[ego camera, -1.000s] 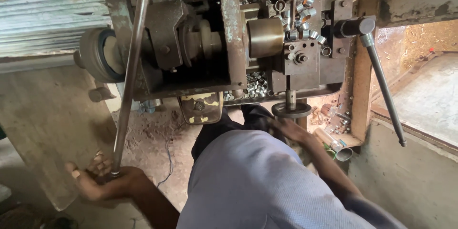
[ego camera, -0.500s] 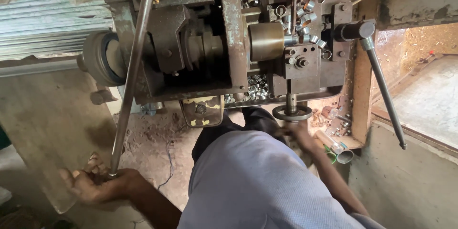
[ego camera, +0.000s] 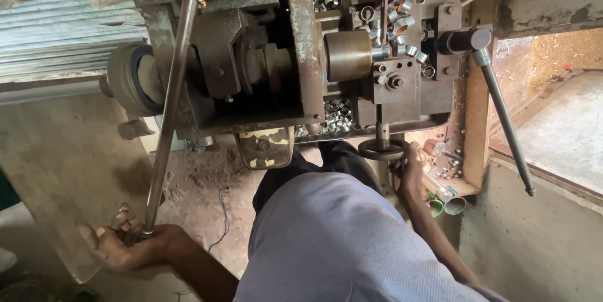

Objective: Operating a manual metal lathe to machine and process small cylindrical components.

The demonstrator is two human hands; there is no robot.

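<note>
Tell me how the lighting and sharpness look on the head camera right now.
Head view: daylight washes out the sill at right; the machine sits dim but sharp; left hand on the long lever is shadowed, slightly soft; right hand at the handwheel is readable.

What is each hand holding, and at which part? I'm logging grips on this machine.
Left hand grips the long metal lever at its lower end. Right hand is on the small handwheel rim.

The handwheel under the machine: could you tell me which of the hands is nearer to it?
Right. The right hand is at the handwheel, against its rim. The left hand is far off to the left, gripping the bottom end of the long lever.
</note>
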